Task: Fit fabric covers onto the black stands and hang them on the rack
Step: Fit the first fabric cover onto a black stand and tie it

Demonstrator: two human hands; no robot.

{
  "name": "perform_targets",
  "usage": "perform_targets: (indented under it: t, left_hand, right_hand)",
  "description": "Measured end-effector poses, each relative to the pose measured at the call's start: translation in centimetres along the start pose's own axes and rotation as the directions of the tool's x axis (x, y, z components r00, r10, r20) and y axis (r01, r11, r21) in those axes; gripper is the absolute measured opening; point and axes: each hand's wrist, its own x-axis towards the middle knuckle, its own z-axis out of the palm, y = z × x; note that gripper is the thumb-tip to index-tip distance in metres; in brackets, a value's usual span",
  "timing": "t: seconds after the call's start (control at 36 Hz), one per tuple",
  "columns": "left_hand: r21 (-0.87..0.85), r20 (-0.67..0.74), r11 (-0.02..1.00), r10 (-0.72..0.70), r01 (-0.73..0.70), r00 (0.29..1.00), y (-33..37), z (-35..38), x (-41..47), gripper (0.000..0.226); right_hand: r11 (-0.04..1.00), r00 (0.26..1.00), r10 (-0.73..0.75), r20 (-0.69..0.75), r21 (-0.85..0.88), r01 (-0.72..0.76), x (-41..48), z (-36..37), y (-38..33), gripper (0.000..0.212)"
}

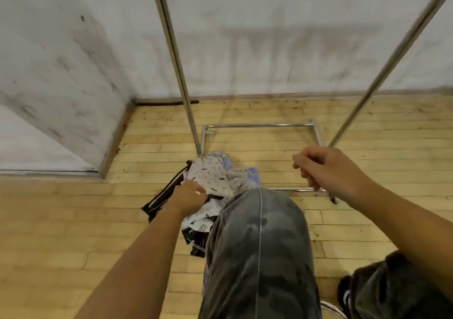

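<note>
Head view — rack (259,125) on scuffed plank floor (73,220) (white walls (269,36) behind).

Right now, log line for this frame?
left hand grips white patterned fabric cover on floor pile | right hand curled, empty | chrome tube rack beyond

A bare back room or studio corner. Scuffed white walls (269,36) at 10 and 12 o'clock meet a worn, pale plank floor (61,220) along a wooden baseboard (245,97). A chrome garment rack (262,125) stands at 12 o'clock, with printed fabric (213,171) heaped at its foot.
</note>
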Motion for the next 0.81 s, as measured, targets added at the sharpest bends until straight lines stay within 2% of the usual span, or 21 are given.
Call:
perform_targets:
  t: [0.03,0.17,0.31,0.44,0.58,0.81]
  left_hand:
    - [0.052,0.025,0.999,-0.005,0.003,1.000,-0.5,0.5,1.1,0.054]
    - [0.237,0.084,0.971,-0.036,0.015,0.996,-0.5,3.4,5.7,0.040]
    - [0.381,0.161,0.924,-0.102,0.033,0.982,-0.5,5.1,8.6,0.047]
    - [0.573,0.209,0.819,-0.166,0.018,0.964,0.0,7.3,10.2,0.056]
    - [0.534,0.194,0.845,-0.169,0.040,0.966,0.6,7.7,11.4,0.058]
    - [0.381,-0.035,0.924,0.008,0.006,0.999,4.7,3.8,12.8,0.038]
  right_hand:
    - [1.000,1.000,0.011,0.006,-0.008,-0.011,0.3,0.0,0.6,0.025]
    - [0.996,0.996,0.083,0.019,0.009,-0.083,2.1,0.1,4.6,0.025]
    - [0.995,0.995,0.098,0.021,-0.001,-0.098,2.3,-0.8,6.7,0.024]
    - [0.990,0.990,0.141,0.023,0.005,-0.142,1.4,-2.2,9.1,0.024]
    - [0.981,0.981,0.194,-0.028,0.015,-0.193,0.6,-3.6,11.0,0.023]
    - [0.969,0.966,0.246,-0.074,0.033,-0.244,-0.5,-5.3,12.9,0.023]
